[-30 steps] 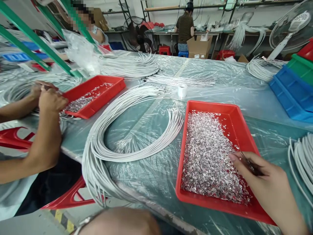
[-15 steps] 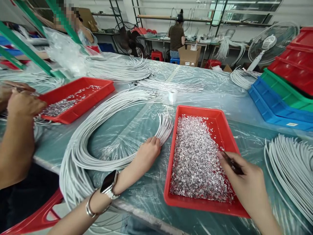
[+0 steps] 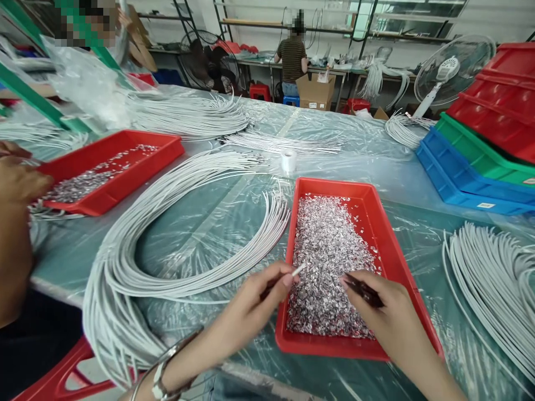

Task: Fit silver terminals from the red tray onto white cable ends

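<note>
My left hand (image 3: 267, 289) pinches one white cable (image 3: 298, 270) close to its tip, over the left rim of a red tray (image 3: 395, 245). Many small shiny silver metal pieces (image 3: 328, 256) fill most of that tray. Above the heap, my right hand (image 3: 378, 303) is closed around a slim dark brown tool (image 3: 363, 291), its exact kind unclear; whether it grips a piece at its tip is too small to tell. Left of the tray a thick bundle of white cables (image 3: 137, 223) lies curved, partly over the table edge.
Another person's hands (image 3: 20, 178) work at a second red tray (image 3: 163, 143) on the left. More white cables (image 3: 493, 289) lie at the right, below stacked red, green and blue trays (image 3: 468, 161). A white roll (image 3: 288, 161) stands behind my tray. Farther back sits a person (image 3: 293, 58).
My left hand has left the bundle's ends and moved right to the tray with a single cable. My right hand with the dark tool has moved left over the metal pieces.
</note>
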Demonstrator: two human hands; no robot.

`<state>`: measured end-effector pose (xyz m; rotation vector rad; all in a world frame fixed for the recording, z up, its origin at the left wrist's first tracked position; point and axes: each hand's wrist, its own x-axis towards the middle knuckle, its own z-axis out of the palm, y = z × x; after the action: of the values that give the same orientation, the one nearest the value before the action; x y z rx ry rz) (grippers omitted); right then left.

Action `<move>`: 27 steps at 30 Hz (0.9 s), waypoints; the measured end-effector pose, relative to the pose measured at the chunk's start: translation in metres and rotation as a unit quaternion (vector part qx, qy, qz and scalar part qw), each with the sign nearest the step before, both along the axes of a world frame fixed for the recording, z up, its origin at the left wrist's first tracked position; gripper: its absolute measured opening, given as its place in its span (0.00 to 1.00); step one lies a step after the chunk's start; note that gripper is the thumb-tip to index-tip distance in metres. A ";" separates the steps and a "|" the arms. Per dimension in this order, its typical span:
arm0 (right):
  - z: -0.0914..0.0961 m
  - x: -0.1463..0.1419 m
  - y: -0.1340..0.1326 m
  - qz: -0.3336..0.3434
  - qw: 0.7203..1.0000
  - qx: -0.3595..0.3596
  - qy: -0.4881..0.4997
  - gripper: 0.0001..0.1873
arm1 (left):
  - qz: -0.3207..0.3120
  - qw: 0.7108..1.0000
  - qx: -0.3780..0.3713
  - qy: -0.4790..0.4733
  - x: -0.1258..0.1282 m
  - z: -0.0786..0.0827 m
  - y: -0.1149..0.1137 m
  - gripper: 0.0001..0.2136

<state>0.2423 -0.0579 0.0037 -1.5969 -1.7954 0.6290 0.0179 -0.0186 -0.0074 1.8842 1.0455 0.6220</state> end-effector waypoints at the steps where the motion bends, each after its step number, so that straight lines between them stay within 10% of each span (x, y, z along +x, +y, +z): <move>1: 0.000 -0.004 -0.001 0.014 1.000 -0.006 0.006 0.08 | -0.001 1.000 -0.011 -0.016 0.005 0.002 -0.006 0.14; 27: -0.005 -0.032 -0.014 0.120 0.984 -0.105 0.078 0.14 | 0.032 0.989 -0.028 -0.143 0.024 -0.021 -0.023 0.10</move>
<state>0.2104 -0.0723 -0.0017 -1.4269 -1.8682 1.0575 0.0418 -0.0413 -0.0280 1.6585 0.9284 0.8634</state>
